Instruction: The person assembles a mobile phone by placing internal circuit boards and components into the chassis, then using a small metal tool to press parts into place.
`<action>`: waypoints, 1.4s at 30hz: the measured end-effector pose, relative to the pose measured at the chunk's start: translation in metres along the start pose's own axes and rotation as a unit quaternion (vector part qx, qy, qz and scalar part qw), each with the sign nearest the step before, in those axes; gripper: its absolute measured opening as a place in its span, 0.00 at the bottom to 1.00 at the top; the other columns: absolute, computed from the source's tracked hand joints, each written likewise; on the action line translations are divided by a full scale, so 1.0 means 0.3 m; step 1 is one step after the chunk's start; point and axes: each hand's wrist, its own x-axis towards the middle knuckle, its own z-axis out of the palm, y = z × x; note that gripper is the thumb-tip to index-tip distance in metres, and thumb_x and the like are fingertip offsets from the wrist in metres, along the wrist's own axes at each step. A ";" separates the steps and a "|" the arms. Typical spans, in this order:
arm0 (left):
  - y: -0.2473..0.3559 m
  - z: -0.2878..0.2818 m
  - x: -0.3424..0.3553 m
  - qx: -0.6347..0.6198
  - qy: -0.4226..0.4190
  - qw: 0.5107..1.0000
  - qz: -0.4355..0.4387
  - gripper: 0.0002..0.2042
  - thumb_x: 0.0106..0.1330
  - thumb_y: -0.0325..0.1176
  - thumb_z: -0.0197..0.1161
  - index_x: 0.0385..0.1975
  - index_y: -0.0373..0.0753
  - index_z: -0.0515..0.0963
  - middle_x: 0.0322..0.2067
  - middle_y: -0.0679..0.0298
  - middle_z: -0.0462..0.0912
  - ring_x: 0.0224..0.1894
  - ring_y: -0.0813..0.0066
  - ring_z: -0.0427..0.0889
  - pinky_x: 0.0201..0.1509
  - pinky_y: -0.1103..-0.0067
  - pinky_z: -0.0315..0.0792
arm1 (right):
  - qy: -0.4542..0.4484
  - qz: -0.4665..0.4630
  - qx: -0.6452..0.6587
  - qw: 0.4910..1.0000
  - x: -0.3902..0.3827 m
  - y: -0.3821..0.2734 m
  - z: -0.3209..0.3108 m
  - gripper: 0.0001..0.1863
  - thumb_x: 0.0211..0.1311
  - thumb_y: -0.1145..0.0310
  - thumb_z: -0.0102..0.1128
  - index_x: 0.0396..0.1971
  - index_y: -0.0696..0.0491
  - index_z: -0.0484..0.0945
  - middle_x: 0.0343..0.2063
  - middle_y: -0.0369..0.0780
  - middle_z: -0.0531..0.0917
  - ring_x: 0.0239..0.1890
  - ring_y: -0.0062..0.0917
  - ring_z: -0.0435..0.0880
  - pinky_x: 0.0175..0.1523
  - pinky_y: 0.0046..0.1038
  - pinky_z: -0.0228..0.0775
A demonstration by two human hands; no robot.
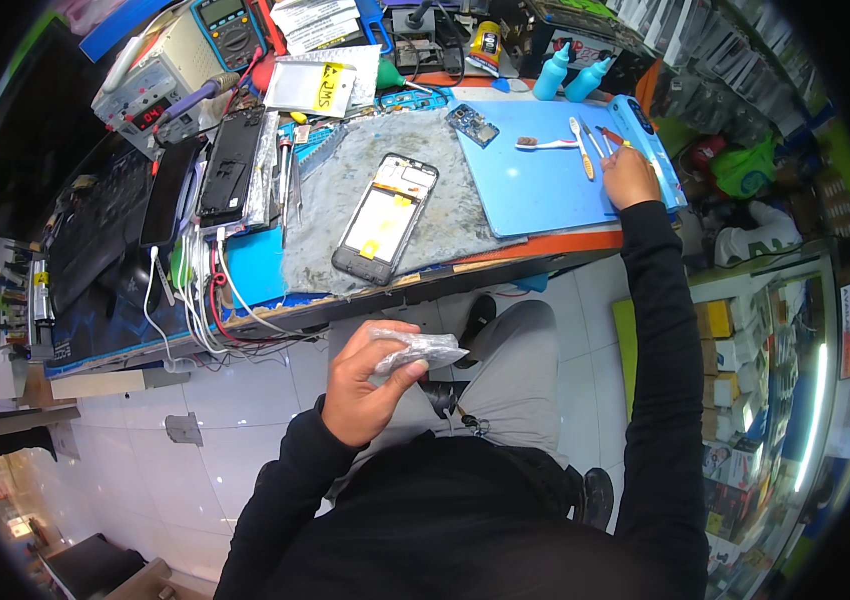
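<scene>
Wrapped packet [427, 350], crinkled and silvery-clear, tapering to a point, is in my left hand [370, 385], just on the six o'clock side of centre, off the surface [570, 243], with fingers closed around it. I'd keep that pinch light, since its contents are hidden and could be fragile.

From the packet, my right hand [632, 180] is toward two o'clock, fingers bunched at a slim reddish tool [609, 134]; I cannot tell whether they grip or merely touch it. I'd lift the tool cleanly, clear of the orange-handled toothbrush [588, 167] nearby.

Just before twelve, a rigid, black-edged phone frame [380, 220] lies on rumpled grey cloth [315, 225]; toward one, a smooth blue mat [515, 190] carries a flat circuit board [473, 124].
</scene>
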 end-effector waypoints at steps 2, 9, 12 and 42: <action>-0.009 0.002 0.000 0.004 0.005 1.000 0.025 0.08 0.63 0.23 0.73 0.40 0.30 0.83 0.49 0.50 0.83 0.51 0.60 0.84 0.54 0.72 0.76 | 0.054 -0.014 -0.025 0.998 -0.016 0.008 0.042 0.13 0.68 0.66 0.61 0.40 0.61 0.85 0.46 0.51 0.85 0.51 0.49 0.84 0.56 0.44 0.76; 0.004 -0.005 -0.006 0.077 0.008 0.994 0.083 0.09 0.60 0.23 0.75 0.39 0.31 0.84 0.47 0.50 0.83 0.48 0.60 0.85 0.49 0.71 0.79 | 0.137 -0.105 -0.125 0.977 -0.051 0.016 0.059 0.11 0.69 0.72 0.54 0.42 0.62 0.82 0.44 0.51 0.83 0.49 0.48 0.84 0.54 0.45 0.77; 0.001 -0.004 -0.003 0.097 0.014 0.990 0.099 0.09 0.59 0.23 0.76 0.38 0.32 0.84 0.46 0.50 0.84 0.44 0.59 0.86 0.45 0.71 0.80 | 0.196 -0.072 -0.061 0.976 -0.056 0.002 0.027 0.12 0.70 0.74 0.51 0.47 0.62 0.79 0.42 0.53 0.83 0.48 0.48 0.84 0.52 0.44 0.76; 0.043 -0.011 -0.010 0.235 0.044 0.960 0.144 0.13 0.58 0.22 0.75 0.41 0.34 0.81 0.41 0.51 0.85 0.39 0.54 0.87 0.40 0.69 0.80 | 0.096 -0.514 -0.034 0.852 -0.721 -0.209 -0.319 0.13 0.50 0.74 0.62 0.38 0.49 0.80 0.23 0.35 0.69 0.23 0.26 0.72 0.26 0.31 0.58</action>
